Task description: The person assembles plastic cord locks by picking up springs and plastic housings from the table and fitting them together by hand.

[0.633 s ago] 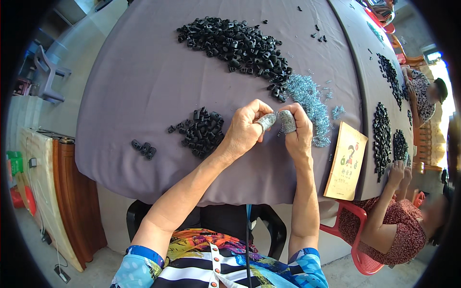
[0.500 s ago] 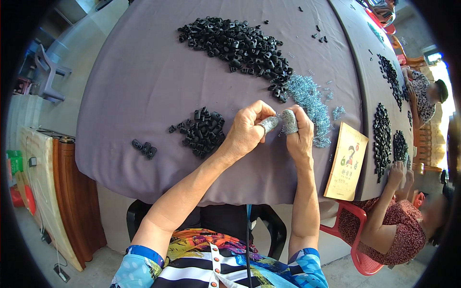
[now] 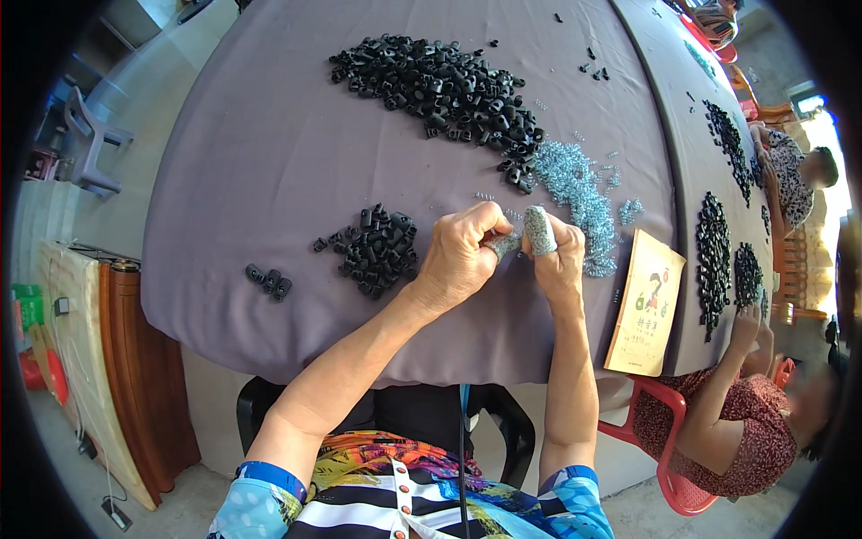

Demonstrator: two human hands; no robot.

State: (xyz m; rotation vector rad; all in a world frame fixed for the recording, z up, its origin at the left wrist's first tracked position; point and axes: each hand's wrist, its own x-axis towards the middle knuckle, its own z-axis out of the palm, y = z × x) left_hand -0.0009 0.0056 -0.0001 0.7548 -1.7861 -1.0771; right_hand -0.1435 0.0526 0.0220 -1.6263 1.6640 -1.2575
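My left hand and my right hand nearly meet at the table's near side. Both are closed in a pinch, and whatever lies between the fingertips is too small or hidden to make out. Grey speckled wraps cover a digit on each hand. Just beyond the fingertips lie a few loose springs. A heap of small bluish metal springs spreads beyond and beside my right hand. Past it stretches a large pile of small black plastic parts. Left of my left hand sits a smaller pile of black parts.
Several black parts lie apart at the left on the grey tablecloth. A yellowish booklet rests to the right of my right forearm. Farther right, a person in a dark red patterned top works by more black piles.
My hands have drawn slightly nearer to me, and the left wrist has turned a little. Loose springs now show beyond the fingertips. The view has shifted slightly.
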